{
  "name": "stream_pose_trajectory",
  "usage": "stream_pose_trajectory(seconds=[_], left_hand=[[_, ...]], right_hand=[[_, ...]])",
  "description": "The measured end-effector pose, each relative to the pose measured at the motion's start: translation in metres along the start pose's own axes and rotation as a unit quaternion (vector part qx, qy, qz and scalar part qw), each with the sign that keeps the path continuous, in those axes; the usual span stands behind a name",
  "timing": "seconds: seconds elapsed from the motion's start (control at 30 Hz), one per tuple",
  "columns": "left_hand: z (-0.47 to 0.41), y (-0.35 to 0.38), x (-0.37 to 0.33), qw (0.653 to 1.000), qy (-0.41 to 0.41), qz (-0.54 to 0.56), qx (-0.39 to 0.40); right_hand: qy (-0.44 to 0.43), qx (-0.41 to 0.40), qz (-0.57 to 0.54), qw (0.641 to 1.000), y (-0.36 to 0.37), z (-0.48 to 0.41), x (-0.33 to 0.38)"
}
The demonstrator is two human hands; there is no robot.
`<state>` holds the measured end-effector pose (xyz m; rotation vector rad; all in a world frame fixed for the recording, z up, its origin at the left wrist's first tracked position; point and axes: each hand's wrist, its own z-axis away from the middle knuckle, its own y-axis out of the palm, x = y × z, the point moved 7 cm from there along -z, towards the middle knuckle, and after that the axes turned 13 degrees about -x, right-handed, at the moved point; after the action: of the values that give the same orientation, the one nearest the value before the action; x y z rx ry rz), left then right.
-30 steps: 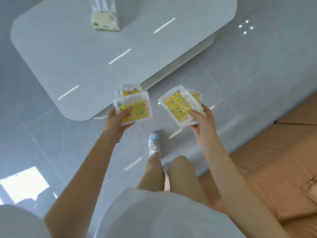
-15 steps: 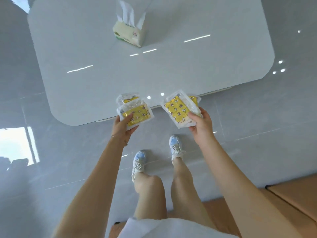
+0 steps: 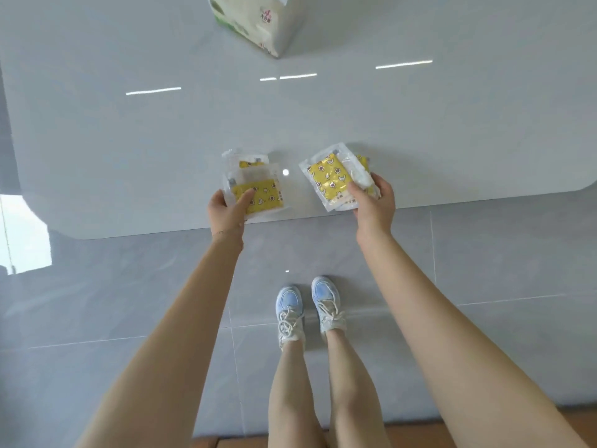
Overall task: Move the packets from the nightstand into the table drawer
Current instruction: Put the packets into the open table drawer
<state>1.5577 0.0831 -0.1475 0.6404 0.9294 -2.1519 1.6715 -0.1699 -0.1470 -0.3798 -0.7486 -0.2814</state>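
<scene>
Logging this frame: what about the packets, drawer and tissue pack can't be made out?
Head view only:
- Drawer: none visible; the table top covers anything under its edge.
- Left-hand packets and right-hand packets: they overlap, and the left hand and right hand cover corners, so the count is unsure.
- Their print: too small to read.
- Tissue pack: cut off by the top edge.

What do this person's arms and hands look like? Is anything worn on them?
The left arm and right arm are bare down to the hands, with no sleeves, gloves or watch showing. The left hand has a thin chain bracelet at its wrist. The right hand and its wrist carry nothing visible. Any rings are too small to tell.
</scene>
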Motion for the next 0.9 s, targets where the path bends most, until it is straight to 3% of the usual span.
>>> stream_pose_trajectory(seconds=[0.1, 0.23, 0.37, 0.53, 0.7, 0.77, 0.83, 0.9], left_hand=[[-0.009, 0.002, -0.002, 0.992, 0.096, -0.052, -0.065], [-0.006, 0.004, -0.005, 0.971, 0.164, -0.110, -0.137], [-0.005, 0.012, -0.005, 0.957, 0.210, -0.140, -0.145], [0.003, 0.009, -0.005, 0.938, 0.244, -0.176, -0.169], [0.039, -0.003, 0.002, 0.884, 0.368, -0.253, -0.136], [0.055, -0.005, 0.017, 0.823, 0.459, -0.320, -0.099], [0.066, -0.006, 0.038, 0.763, 0.526, -0.372, -0.057], [0.070, -0.009, 0.063, 0.734, 0.541, -0.411, -0.011]], right_hand=[[-0.111, -0.027, 0.101, 0.988, 0.011, -0.012, 0.002], [-0.190, -0.010, 0.136, 0.972, 0.020, -0.023, 0.002], [-0.221, 0.000, 0.152, 0.963, 0.023, -0.034, 0.004], [-0.338, -0.022, 0.287, 0.896, 0.015, -0.037, 0.015], [-0.354, 0.002, 0.242, 0.903, -0.023, -0.010, 0.008], [-0.416, 0.031, 0.296, 0.859, -0.037, 0.007, 0.000], [-0.476, 0.083, 0.377, 0.790, -0.045, 0.020, -0.017], [-0.506, 0.131, 0.436, 0.733, -0.051, 0.028, -0.039]])
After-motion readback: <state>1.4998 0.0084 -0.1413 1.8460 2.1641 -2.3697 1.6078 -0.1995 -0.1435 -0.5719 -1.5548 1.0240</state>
